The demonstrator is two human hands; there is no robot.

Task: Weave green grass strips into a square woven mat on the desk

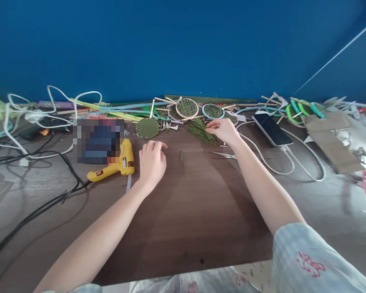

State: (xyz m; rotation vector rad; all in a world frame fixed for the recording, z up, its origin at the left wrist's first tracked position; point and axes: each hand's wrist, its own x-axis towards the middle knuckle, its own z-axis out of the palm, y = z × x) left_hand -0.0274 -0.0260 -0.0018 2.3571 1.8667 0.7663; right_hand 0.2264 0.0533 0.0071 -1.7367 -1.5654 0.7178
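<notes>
Behind the tabletop I see a smooth deep-blue upright panel point(183, 49). To my right lies a slim rectangular black-screened phone point(273, 129), thin white charging cable point(318, 179) looping beside it, near a flat brown cardboard piece point(332, 142); far left, I find tangled white cords point(75, 110) and long black cables point(33, 216).
</notes>
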